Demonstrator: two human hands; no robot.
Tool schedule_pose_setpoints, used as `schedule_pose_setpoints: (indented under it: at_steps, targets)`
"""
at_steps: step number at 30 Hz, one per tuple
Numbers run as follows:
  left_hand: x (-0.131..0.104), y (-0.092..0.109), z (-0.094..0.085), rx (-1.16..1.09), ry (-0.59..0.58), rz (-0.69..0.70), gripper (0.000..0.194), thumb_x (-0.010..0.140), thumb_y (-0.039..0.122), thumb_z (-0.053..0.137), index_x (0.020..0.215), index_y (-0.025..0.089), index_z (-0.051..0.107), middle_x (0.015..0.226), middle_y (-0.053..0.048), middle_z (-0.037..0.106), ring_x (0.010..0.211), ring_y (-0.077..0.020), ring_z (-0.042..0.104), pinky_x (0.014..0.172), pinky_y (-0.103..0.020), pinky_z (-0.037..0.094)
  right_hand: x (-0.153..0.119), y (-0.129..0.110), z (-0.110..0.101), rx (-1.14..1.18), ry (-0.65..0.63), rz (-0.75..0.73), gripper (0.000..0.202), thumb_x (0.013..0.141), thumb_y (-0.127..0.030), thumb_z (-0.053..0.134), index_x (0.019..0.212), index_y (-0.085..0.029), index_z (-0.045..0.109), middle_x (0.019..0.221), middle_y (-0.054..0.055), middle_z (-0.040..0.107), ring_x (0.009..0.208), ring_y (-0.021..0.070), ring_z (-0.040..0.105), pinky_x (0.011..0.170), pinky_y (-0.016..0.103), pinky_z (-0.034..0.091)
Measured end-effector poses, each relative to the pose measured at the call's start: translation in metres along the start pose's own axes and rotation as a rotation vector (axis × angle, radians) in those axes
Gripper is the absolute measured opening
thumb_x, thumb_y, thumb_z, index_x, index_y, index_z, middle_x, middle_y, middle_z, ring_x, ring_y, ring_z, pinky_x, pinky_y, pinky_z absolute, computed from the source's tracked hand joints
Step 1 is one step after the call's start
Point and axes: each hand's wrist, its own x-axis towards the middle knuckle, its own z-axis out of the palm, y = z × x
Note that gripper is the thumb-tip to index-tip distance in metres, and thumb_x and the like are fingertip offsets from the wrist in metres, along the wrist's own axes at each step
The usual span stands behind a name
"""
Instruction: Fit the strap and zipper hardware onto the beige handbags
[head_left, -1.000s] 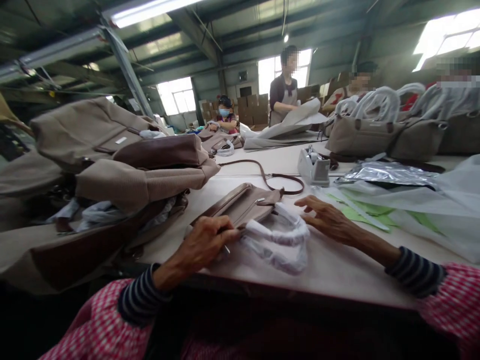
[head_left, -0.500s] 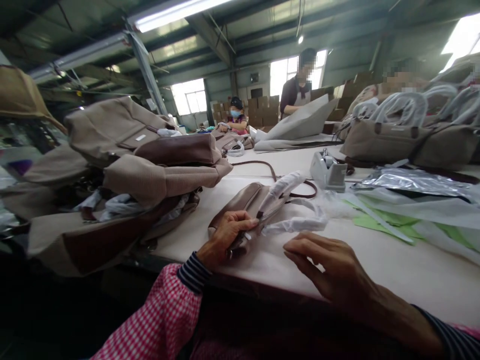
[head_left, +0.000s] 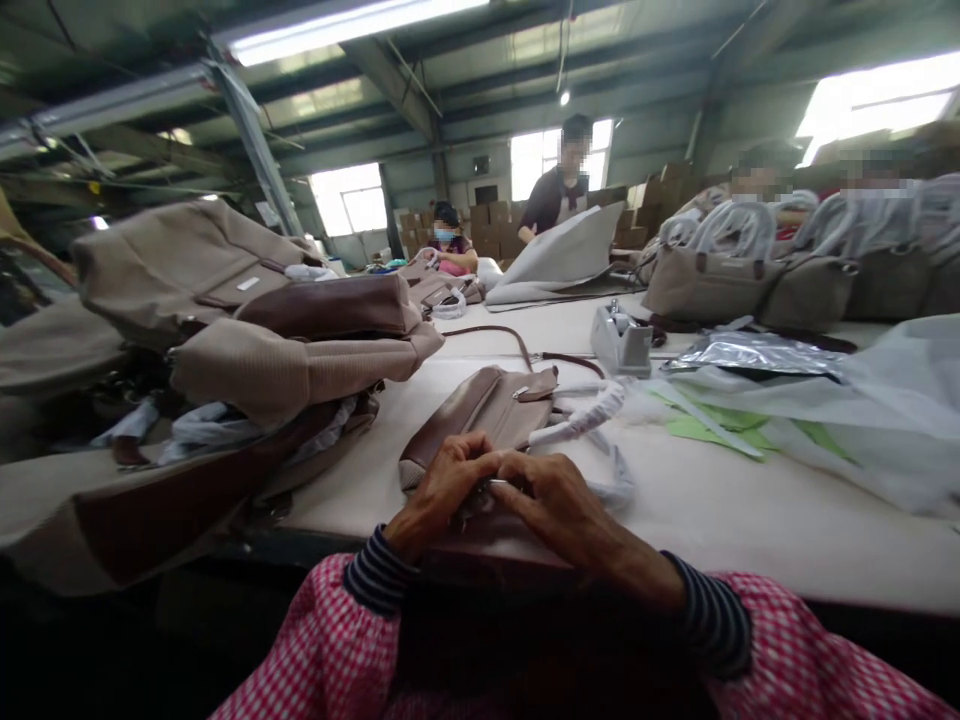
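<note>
A taupe and brown handbag lies on its side at the near edge of the white table. Its handles are wrapped in white film and point right. My left hand grips the bag's near end, thumb and fingers pressed together. Against it, my right hand pinches at the same end, fingertips meeting the left thumb. A small pale, shiny bit shows under the right fingers; what it is I cannot make out. The brown strap trails behind the bag.
Taupe bags are heaped at the left. A tape dispenser stands beyond the handles. Green sheets and silvery film lie to the right, with finished-looking handbags behind. A co-worker handles grey sheet material across the table.
My right hand has moved left from over the table onto the bag's near end, meeting my left hand. The handles have shifted on the bag. The view has turned slightly right.
</note>
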Motion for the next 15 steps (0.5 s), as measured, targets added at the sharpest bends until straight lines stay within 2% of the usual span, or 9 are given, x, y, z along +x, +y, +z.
schedule_pose_setpoints:
  at_steps: [2,4,6,9,11,15]
  targets:
    - [-0.012,0.001,-0.003,0.140,-0.064,0.049,0.036,0.091,0.053,0.065,0.086,0.018,0.069,0.074,0.000,0.065,0.064,-0.0144,0.060,0.057,-0.024,0.045,-0.003,0.004,-0.004,0.054,-0.009,-0.032,0.010,0.097,-0.016,0.064,0.088,-0.018,0.069,0.082,0.001,0.073,0.074,0.0164,0.066,0.068,0.027,0.040]
    - [-0.026,-0.001,-0.004,0.321,-0.095,0.156,0.031,0.091,0.048,0.069,0.109,0.023,0.074,0.102,-0.003,0.074,0.091,-0.0213,0.068,0.079,-0.030,0.055,-0.006,0.008,-0.006,0.062,0.009,-0.083,0.010,0.099,-0.017,0.063,0.091,-0.018,0.069,0.085,0.001,0.073,0.077,0.0159,0.065,0.070,0.027,0.041]
    - [-0.038,-0.009,-0.004,0.465,0.000,0.290,0.039,0.086,0.039,0.076,0.122,0.026,0.072,0.116,-0.005,0.074,0.109,-0.0265,0.068,0.095,-0.036,0.055,-0.008,0.010,-0.006,0.021,0.039,-0.123,0.010,0.101,-0.020,0.063,0.092,-0.018,0.068,0.089,0.002,0.072,0.079,0.0159,0.064,0.072,0.027,0.042]
    - [-0.045,-0.021,-0.001,0.588,0.219,0.474,0.033,0.088,0.035,0.074,0.120,0.024,0.073,0.109,-0.007,0.076,0.104,-0.0275,0.070,0.091,-0.038,0.058,-0.006,0.008,-0.004,-0.053,0.075,-0.196,0.014,0.103,-0.024,0.061,0.090,-0.018,0.064,0.093,0.004,0.069,0.084,0.0171,0.062,0.075,0.028,0.043]
    - [-0.044,-0.022,-0.002,0.648,0.308,0.586,0.030,0.091,0.035,0.073,0.118,0.024,0.073,0.102,-0.007,0.077,0.095,-0.0259,0.072,0.084,-0.036,0.059,-0.001,0.002,-0.008,-0.095,0.108,-0.243,0.017,0.104,-0.024,0.060,0.088,-0.018,0.061,0.093,0.005,0.067,0.087,0.0186,0.060,0.077,0.030,0.043]
    - [-0.037,0.003,-0.008,0.723,0.431,0.749,0.027,0.091,0.032,0.074,0.117,0.025,0.071,0.095,-0.004,0.076,0.086,-0.0233,0.072,0.078,-0.032,0.058,0.014,-0.004,-0.035,-0.187,0.166,-0.251,0.020,0.103,-0.025,0.060,0.085,-0.018,0.058,0.091,0.005,0.066,0.084,0.0187,0.058,0.075,0.031,0.041]
